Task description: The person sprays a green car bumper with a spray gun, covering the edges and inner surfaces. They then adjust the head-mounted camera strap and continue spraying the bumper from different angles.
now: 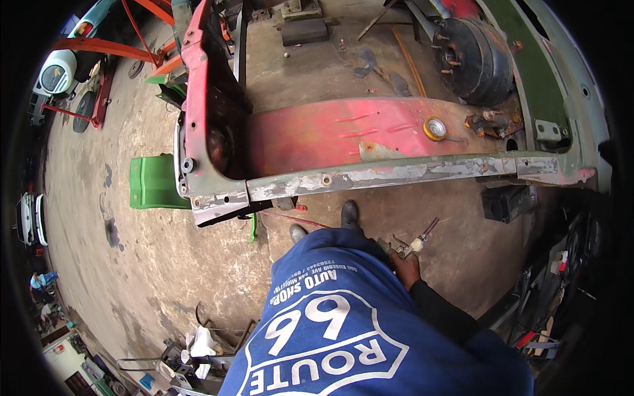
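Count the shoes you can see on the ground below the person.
2. One dark shoe points at the grey rail of the red car frame; the other shoe is to its left, partly covered by the blue shirt.

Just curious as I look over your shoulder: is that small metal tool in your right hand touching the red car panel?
No, the right hand holds the small metal tool above the concrete floor, well short of the red panel.

frame rail: red, worn to grey/green, rust patches | cap: yellow rim, silver ctr | panel: bright green | shirt: blue w/ white print | sleeve: black | floor: tan, dark stains
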Tool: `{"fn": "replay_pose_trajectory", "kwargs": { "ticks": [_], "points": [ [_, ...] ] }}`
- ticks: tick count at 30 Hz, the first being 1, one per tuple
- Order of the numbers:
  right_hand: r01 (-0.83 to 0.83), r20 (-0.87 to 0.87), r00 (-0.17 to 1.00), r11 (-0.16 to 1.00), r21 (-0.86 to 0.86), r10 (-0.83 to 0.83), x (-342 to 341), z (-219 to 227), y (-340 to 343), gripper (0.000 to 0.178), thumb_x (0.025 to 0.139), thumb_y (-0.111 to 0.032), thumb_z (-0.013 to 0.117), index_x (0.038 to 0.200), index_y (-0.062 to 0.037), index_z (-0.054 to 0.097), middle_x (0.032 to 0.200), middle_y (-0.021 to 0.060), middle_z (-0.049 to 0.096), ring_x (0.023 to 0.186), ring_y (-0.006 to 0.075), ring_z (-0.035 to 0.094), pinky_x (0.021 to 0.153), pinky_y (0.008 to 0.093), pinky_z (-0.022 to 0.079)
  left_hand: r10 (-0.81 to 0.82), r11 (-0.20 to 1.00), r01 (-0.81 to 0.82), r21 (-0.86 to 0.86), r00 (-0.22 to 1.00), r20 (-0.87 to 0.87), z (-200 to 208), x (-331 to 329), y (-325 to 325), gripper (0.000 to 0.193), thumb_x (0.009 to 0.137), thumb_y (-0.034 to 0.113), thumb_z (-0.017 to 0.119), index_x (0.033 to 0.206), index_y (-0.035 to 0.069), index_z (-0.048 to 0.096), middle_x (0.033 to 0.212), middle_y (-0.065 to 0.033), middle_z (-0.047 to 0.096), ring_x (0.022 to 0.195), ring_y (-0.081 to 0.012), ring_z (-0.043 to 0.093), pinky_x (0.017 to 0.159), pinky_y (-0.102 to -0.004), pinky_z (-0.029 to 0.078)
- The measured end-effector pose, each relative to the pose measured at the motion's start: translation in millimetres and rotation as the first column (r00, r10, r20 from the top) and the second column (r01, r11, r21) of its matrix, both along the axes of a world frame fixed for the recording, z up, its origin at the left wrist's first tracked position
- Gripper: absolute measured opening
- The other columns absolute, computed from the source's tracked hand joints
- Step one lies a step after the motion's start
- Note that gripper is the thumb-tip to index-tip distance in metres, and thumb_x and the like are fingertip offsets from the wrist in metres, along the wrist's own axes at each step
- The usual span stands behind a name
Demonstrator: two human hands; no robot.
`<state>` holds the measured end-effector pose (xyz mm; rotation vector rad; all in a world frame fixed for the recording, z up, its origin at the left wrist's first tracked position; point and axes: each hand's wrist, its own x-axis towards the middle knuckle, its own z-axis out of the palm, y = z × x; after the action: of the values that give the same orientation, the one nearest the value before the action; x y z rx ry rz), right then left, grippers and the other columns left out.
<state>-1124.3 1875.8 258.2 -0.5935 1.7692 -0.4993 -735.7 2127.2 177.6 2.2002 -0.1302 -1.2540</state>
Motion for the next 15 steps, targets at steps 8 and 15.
{"fn": "replay_pose_trajectory", "kwargs": {
  "ticks": [8,15],
  "points": [
    [0.094,0.077,0.992,0.987,0.132,-0.104,-10.6,25.0,-0.2,0.026,0.091,-0.024,0.069,0.101,-0.0022,0.059,0.084,0.0025,0.059,0.073,0.0106,0.055,0.059,0.0286,0.045,0.036,0.999,-0.036,0.022,0.999,-0.039,2.9,-17.3,11.5,0.045,0.097,0.043,0.057,0.11,0.0,0.064,0.099,-0.0076,0.067,0.088,-0.0168,0.061,0.081,-0.0298,0.048],
    [0.083,0.23,0.968,0.992,0.09,-0.102,-11.1,23.4,14.3,0.024,0.093,-0.023,0.066,0.103,-0.0015,0.061,0.092,0.0025,0.063,0.076,0.0106,0.057,0.065,0.0274,0.048,0.065,0.997,-0.062,0.045,0.995,-0.073,7.9,-28.0,21.8,0.044,0.097,0.043,0.057,0.108,0.001,0.065,0.096,-0.0065,0.067,0.085,-0.0155,0.061,0.079,-0.0284,0.048]
  ]
}}
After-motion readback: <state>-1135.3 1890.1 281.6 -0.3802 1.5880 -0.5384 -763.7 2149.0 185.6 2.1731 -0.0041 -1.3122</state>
